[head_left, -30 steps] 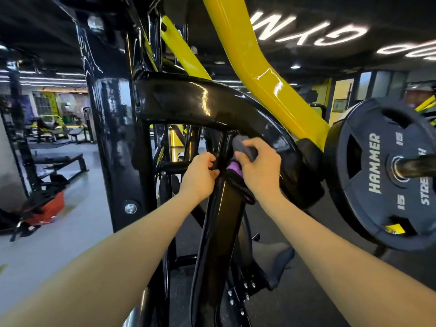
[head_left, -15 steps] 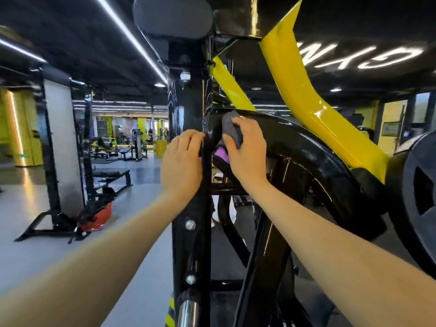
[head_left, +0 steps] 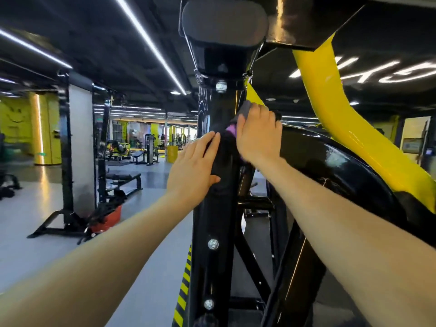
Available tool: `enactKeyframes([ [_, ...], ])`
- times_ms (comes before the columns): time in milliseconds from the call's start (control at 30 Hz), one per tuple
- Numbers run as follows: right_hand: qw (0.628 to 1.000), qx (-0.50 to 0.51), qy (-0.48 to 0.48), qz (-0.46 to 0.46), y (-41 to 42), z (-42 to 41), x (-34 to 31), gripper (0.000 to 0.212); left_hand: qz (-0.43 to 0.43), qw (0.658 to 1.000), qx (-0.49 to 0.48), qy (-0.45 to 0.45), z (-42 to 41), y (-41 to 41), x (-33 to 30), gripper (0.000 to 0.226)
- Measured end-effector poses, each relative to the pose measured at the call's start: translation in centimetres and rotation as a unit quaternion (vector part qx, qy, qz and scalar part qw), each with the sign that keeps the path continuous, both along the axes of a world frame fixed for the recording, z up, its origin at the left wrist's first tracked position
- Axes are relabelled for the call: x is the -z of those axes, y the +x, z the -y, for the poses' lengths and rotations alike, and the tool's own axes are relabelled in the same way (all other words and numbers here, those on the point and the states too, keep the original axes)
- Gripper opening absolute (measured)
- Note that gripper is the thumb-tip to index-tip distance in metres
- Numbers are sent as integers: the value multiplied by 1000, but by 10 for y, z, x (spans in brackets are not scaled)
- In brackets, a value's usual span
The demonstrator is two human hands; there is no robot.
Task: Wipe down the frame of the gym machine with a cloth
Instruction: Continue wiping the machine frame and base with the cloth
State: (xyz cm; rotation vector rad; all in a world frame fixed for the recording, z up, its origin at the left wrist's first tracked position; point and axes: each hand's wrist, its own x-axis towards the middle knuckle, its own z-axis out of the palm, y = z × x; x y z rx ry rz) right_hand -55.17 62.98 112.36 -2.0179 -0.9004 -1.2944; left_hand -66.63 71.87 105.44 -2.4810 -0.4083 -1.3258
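My right hand (head_left: 258, 135) grips the cloth (head_left: 232, 127) and presses it to the black upright post (head_left: 212, 232) at frame centre, below the grey pad (head_left: 224, 22). My left hand (head_left: 195, 168) lies flat, fingers straight, against the post's left face, touching the cloth's dark hanging end.
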Motion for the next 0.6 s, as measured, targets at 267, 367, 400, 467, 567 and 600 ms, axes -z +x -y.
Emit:
enactKeyframes([
  [267, 997, 7, -16, 74, -11, -4, 66, 60, -13, 1000, 12, 11, -7, -8, 1, 96],
  [367, 996, 39, 11, 79, 3, -2, 42, 56, -19, 999, 12, 24, -9, -8, -1, 95],
  [400, 997, 42, 10, 63, 5, -2, 28, 53, -18, 999, 8, 31, -11, -8, -1, 96],
  [467, 999, 32, 6, 11, 10, -3, 2, 47, -14, 999, -4, 43, -12, -9, -1, 97],
  [567, 999, 29, 33, 4, 5, -6, 5, 44, -6, 999, -9, 45, -13, -7, 2, 100],
  [600, 998, 36, 33, 28, 0, -8, 22, 48, 0, 999, -5, 43, -13, -6, 2, 101],
])
